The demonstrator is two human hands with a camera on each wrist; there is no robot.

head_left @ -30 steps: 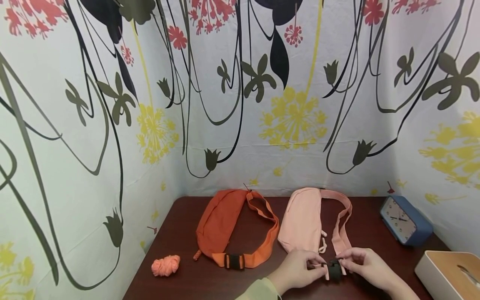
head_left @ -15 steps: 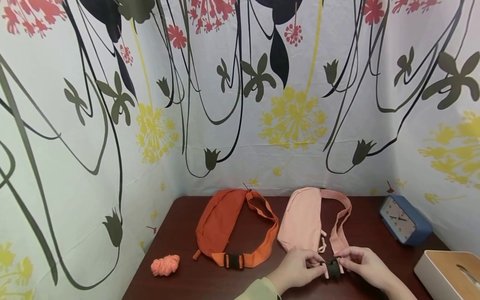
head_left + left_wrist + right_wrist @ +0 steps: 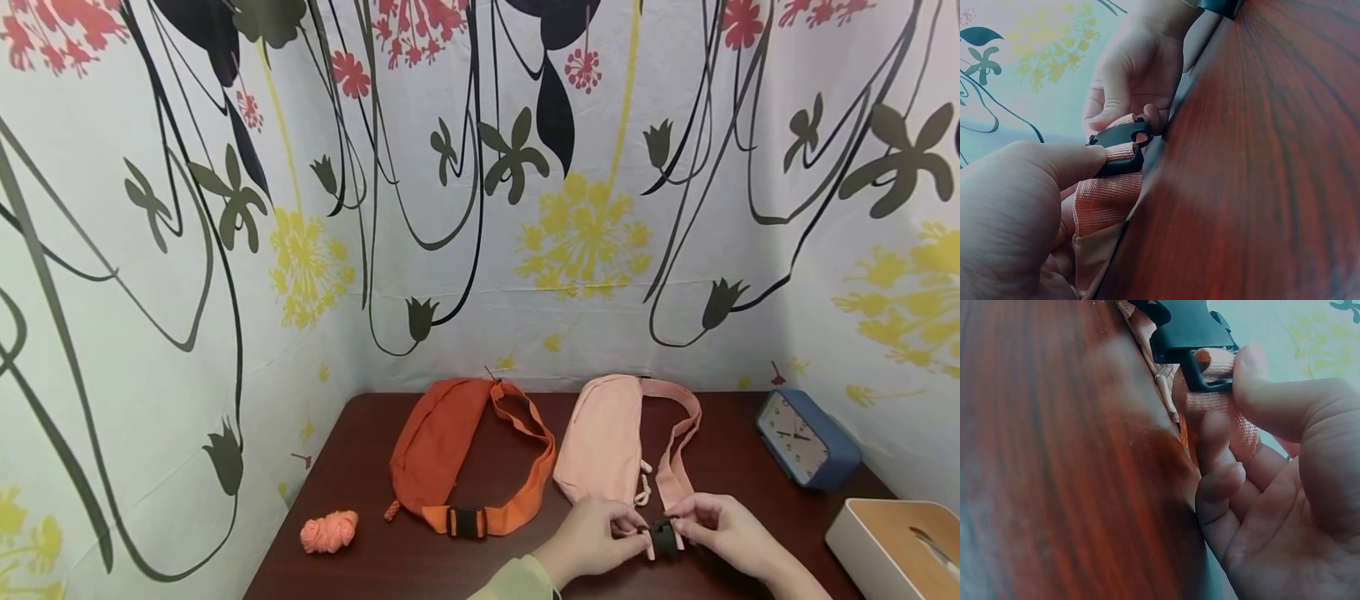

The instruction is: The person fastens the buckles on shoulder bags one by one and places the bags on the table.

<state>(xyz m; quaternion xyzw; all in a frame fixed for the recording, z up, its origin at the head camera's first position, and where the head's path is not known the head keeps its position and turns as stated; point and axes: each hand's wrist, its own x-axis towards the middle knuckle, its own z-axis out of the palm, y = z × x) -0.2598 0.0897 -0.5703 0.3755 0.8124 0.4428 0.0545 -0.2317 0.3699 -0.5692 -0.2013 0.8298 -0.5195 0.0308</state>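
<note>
A pink waist bag lies at the right of the table's middle, its strap curving round to a black side-release buckle at the front. My left hand pinches the buckle's left end, thumb on the black frame and webbing in the left wrist view. From the other side my right hand holds the right end. In the right wrist view its thumb presses the pink webbing at the buckle's slotted end. The two buckle halves appear joined.
An orange waist bag with its black buckle fastened lies to the left. Beyond it is a crumpled coral bundle. At the right stand a blue clock and a wood-topped white box. Patterned cloth hangs behind.
My right hand has moved slightly left, bringing the buckle and strap closer to my left hand. Both hands keep their hold. The head view has shifted slightly.
</note>
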